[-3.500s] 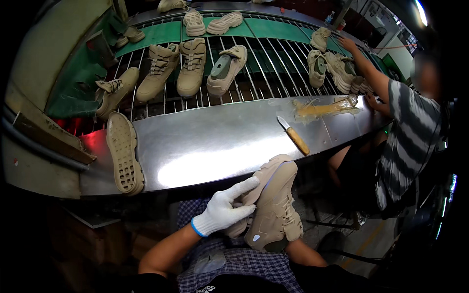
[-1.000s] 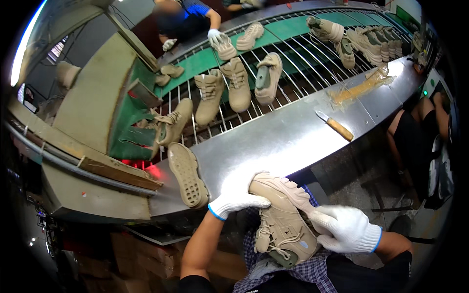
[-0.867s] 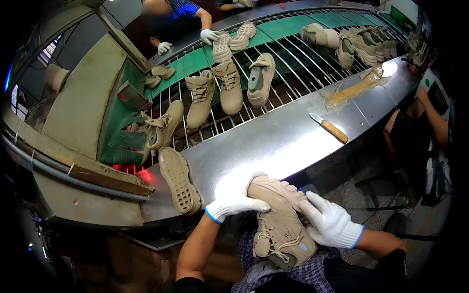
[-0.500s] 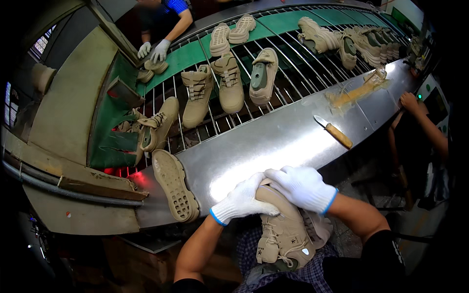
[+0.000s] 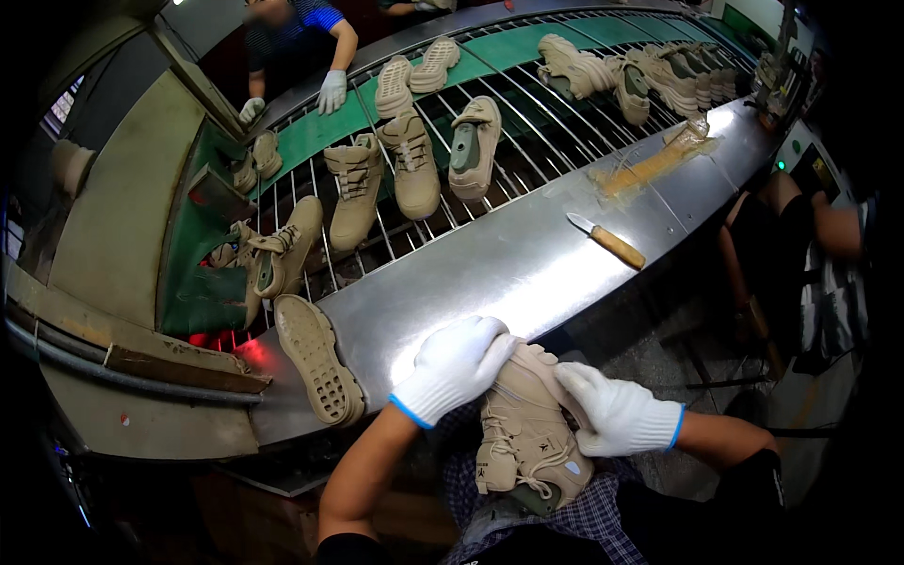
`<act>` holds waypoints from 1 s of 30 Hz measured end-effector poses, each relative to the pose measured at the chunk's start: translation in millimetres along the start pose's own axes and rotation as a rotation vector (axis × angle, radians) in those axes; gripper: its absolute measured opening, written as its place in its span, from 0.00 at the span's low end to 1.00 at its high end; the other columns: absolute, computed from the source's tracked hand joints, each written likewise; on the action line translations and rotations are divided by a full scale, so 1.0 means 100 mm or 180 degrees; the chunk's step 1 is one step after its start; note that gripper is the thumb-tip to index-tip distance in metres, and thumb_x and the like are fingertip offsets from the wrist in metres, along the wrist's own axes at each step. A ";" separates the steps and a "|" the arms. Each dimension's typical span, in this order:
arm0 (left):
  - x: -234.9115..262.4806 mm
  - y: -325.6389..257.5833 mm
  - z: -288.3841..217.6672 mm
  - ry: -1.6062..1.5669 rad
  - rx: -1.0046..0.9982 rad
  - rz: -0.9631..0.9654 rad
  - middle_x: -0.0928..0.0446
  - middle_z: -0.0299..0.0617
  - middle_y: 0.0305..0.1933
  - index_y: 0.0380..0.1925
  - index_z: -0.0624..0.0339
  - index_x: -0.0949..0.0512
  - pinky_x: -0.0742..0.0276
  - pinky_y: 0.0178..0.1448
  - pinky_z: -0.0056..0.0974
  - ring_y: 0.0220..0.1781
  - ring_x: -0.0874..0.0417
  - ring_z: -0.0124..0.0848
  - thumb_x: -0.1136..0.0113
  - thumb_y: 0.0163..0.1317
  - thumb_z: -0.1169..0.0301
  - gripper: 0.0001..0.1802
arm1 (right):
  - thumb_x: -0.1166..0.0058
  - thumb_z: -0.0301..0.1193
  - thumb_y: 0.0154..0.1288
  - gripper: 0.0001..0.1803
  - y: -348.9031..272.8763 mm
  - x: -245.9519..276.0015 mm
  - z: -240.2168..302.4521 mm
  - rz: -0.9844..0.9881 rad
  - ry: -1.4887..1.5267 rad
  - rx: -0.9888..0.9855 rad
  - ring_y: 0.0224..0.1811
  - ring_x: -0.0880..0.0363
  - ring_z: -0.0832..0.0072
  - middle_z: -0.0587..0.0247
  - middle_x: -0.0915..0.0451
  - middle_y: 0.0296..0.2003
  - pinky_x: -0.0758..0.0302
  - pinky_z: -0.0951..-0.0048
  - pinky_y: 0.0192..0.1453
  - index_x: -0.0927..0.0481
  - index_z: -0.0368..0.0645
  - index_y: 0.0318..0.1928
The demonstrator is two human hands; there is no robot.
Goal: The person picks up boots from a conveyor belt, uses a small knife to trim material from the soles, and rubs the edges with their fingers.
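A beige lace-up shoe (image 5: 527,428) lies at my lap, toe toward the metal counter and laces facing up. My left hand (image 5: 457,370), in a white knit glove with a blue cuff, is closed around the toe end. Along the shoe's right side runs a beige sole (image 5: 540,361), partly hidden by the upper and my fingers. My right hand (image 5: 621,414), gloved the same way, grips the sole and shoe side, thumb uppermost. On the counter's left part rests a loose beige sole (image 5: 320,363), tread up.
A wooden-handled knife (image 5: 612,243) lies on the metal counter (image 5: 452,292), near dried yellowish residue (image 5: 654,169). Beyond, beige shoes (image 5: 414,169) and soles stand on a rod conveyor with a green belt (image 5: 315,130). A gloved co-worker (image 5: 297,47) stands behind it; another person (image 5: 782,235) is at right.
My right hand has moved from the toe down to the shoe's right side. The sole now sits closer against the upper. The far co-worker's hands have moved apart, off the soles there.
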State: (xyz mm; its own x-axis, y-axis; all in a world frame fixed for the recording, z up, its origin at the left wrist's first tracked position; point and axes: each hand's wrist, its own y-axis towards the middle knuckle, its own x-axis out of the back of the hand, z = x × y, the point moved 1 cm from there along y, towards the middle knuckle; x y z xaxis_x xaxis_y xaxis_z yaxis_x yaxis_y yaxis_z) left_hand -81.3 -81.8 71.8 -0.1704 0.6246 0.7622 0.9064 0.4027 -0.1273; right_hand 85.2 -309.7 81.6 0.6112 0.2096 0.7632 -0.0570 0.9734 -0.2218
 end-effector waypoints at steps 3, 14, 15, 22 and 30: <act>-0.18 0.08 0.02 -0.0110 -0.0011 -0.0259 0.14 0.57 0.41 0.45 0.62 0.14 0.17 0.51 0.49 0.45 0.12 0.56 0.44 0.79 0.58 0.19 | 0.37 0.35 0.62 0.50 0.09 -0.14 -0.04 -0.0132 -0.0110 -0.0154 0.54 0.11 0.45 0.39 0.26 0.69 0.10 0.52 0.53 0.43 0.44 0.83; -0.20 0.07 -0.01 -0.0079 0.0451 -0.0671 0.14 0.57 0.35 0.40 0.59 0.12 0.17 0.45 0.52 0.39 0.11 0.57 0.44 0.79 0.56 0.19 | 0.46 0.40 0.71 0.33 0.69 -0.21 -0.34 -0.0749 0.1380 -0.0291 0.47 0.09 0.47 0.38 0.13 0.49 0.12 0.52 0.54 0.27 0.43 0.74; -0.19 0.09 -0.01 -0.0002 0.0551 -0.0615 0.14 0.57 0.34 0.39 0.58 0.12 0.17 0.45 0.52 0.39 0.11 0.57 0.44 0.79 0.56 0.19 | 0.46 0.38 0.71 0.33 0.63 -0.22 -0.27 -0.0900 0.0937 -0.0128 0.44 0.09 0.47 0.39 0.12 0.46 0.12 0.52 0.51 0.27 0.41 0.74; -0.20 0.09 -0.07 0.0051 0.0713 -0.0707 0.14 0.58 0.34 0.34 0.58 0.12 0.17 0.45 0.52 0.39 0.11 0.57 0.45 0.78 0.56 0.21 | 0.41 0.36 0.65 0.39 0.49 0.04 -0.12 -0.0580 0.0130 0.0407 0.34 0.09 0.52 0.42 0.13 0.41 0.11 0.54 0.40 0.31 0.33 0.74; -0.22 0.09 -0.09 -0.0044 0.0608 -0.0881 0.15 0.57 0.31 0.36 0.60 0.11 0.17 0.43 0.49 0.36 0.11 0.56 0.43 0.78 0.57 0.20 | 0.38 0.31 0.62 0.40 0.26 -0.05 -0.06 -0.0706 -0.0085 0.0788 0.38 0.11 0.56 0.46 0.17 0.48 0.10 0.60 0.39 0.31 0.39 0.76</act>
State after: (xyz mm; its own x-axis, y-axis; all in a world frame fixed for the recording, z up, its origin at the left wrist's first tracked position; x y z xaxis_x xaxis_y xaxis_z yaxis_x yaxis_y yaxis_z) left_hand -66.4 -98.2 59.0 -0.4064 0.4826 0.7758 0.7364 0.6756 -0.0345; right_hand 85.8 -286.1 68.7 0.6095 -0.0107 0.7927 -0.1170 0.9877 0.1033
